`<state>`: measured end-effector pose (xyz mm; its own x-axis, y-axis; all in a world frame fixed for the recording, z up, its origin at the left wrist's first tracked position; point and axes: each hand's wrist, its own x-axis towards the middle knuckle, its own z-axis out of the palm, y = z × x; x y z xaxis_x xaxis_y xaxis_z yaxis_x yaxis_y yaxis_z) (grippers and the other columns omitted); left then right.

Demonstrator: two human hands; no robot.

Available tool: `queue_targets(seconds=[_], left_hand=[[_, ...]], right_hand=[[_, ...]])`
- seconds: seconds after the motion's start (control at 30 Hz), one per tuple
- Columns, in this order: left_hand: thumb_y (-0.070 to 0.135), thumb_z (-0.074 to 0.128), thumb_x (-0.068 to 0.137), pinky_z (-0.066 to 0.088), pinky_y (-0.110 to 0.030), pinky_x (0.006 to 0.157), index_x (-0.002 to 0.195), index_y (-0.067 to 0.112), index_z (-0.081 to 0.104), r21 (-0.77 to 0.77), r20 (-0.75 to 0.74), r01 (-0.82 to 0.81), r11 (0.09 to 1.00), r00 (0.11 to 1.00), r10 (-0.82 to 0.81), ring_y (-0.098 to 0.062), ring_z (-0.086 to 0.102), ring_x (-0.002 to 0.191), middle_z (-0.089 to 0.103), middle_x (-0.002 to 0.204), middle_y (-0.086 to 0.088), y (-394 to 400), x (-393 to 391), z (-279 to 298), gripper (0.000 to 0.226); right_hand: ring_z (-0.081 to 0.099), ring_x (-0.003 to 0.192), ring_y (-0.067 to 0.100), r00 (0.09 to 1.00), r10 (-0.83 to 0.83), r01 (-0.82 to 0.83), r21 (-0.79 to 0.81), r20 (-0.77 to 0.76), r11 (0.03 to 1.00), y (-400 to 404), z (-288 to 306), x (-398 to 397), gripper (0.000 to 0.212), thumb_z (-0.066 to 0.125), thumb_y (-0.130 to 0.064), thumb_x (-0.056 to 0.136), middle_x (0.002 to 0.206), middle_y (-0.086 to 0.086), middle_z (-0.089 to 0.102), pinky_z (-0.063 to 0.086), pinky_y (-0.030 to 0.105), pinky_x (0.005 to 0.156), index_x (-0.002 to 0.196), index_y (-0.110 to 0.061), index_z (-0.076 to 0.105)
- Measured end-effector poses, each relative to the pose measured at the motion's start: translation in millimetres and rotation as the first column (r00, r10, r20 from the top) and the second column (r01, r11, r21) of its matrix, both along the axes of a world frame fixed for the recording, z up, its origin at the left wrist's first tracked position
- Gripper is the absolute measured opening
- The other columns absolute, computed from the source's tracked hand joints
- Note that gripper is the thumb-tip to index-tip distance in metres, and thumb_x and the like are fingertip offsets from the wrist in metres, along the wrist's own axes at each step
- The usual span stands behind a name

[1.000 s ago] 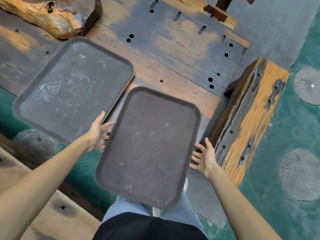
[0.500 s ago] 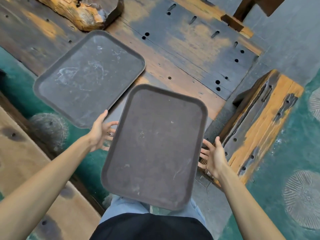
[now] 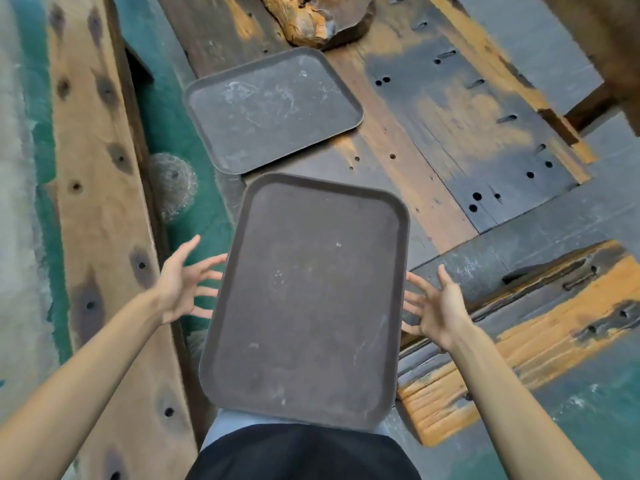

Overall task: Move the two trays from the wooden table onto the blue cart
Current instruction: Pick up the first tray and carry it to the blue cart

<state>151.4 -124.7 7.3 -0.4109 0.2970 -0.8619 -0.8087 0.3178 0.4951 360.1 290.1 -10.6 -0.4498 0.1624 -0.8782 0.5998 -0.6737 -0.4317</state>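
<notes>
Two dark brown rectangular trays lie on the worn wooden table [image 3: 450, 133]. The far tray [image 3: 273, 109] has pale smears and rests flat near the table's left edge. The near tray [image 3: 304, 299] sticks out past the table's front edge, over my legs. My left hand [image 3: 183, 282] is beside its left rim with fingers spread, the fingertips right at the rim. My right hand [image 3: 433, 306] mirrors it at the right rim, fingers spread too. Neither hand is closed around the tray. No blue cart is in view.
A gnarled piece of driftwood [image 3: 308, 19] sits on the table behind the far tray. A long wooden bench [image 3: 100, 202] runs along my left. Another bench [image 3: 519, 334] with orange patches stands at my right. The floor [image 3: 588, 427] is green.
Both hands have come in closer to the near tray's side rims. The camera has swung, so both trays appear further right and lower. Neither tray has moved on the table.
</notes>
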Motion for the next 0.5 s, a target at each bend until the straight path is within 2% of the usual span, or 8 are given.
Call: queue_targets(seconds=[0.1, 0.2, 0.27, 0.4, 0.5], left_hand=[[0.085, 0.039, 0.073, 0.046, -0.054, 0.088, 0.126, 0.039, 0.067, -0.011, -0.005, -0.108, 0.994, 0.994, 0.108, -0.028, 0.06, 0.096, 0.059, 0.108, -0.006, -33, 40, 7, 0.076], [0.084, 0.04, 0.074, 0.047, -0.052, 0.084, 0.134, 0.037, 0.061, -0.025, -0.025, -0.202, 0.979, 0.979, 0.201, -0.027, 0.061, 0.094, 0.057, 0.109, -0.006, -69, 76, 14, 0.079], [0.084, 0.041, 0.074, 0.05, -0.049, 0.079, 0.132, 0.038, 0.063, -0.027, -0.029, -0.271, 0.962, 0.962, 0.27, -0.025, 0.064, 0.087, 0.058, 0.108, -0.005, -96, 99, 18, 0.077], [0.084, 0.041, 0.073, 0.049, -0.045, 0.077, 0.124, 0.039, 0.069, -0.033, -0.05, -0.404, 0.914, 0.914, 0.402, -0.024, 0.062, 0.087, 0.059, 0.108, -0.005, -151, 147, 26, 0.073], [0.084, 0.039, 0.074, 0.051, -0.044, 0.075, 0.122, 0.041, 0.069, -0.034, -0.06, -0.511, 0.859, 0.859, 0.509, -0.022, 0.065, 0.082, 0.06, 0.107, -0.004, -204, 197, 30, 0.071]], right_hand=[[0.061, 0.112, 0.025, 0.995, 0.1, -0.1, -0.008, 0.004, 0.995, -14, 7, -4, 0.072, 0.025, -0.078, 0.09, 0.117, 0.009, 0.07, 0.038, 0.057, 0.101, 0.115, -0.027, 0.071], [0.062, 0.108, 0.023, 0.98, 0.201, -0.201, 0.002, 0.01, 0.98, -39, 10, -13, 0.071, 0.026, -0.077, 0.09, 0.11, 0.006, 0.073, 0.044, 0.052, 0.09, 0.111, -0.026, 0.072], [0.062, 0.107, 0.023, 0.965, 0.263, -0.263, 0.006, 0.019, 0.965, -60, 12, -19, 0.072, 0.027, -0.078, 0.09, 0.107, 0.005, 0.074, 0.045, 0.049, 0.083, 0.112, -0.027, 0.072], [0.062, 0.112, 0.024, 0.92, 0.393, -0.393, -0.005, 0.013, 0.92, -109, 15, -28, 0.075, 0.024, -0.078, 0.089, 0.115, 0.008, 0.074, 0.045, 0.052, 0.087, 0.122, -0.027, 0.069], [0.063, 0.108, 0.024, 0.865, 0.501, -0.501, -0.009, -0.003, 0.865, -161, 19, -31, 0.076, 0.021, -0.077, 0.09, 0.11, 0.007, 0.074, 0.042, 0.052, 0.089, 0.12, -0.024, 0.068]])
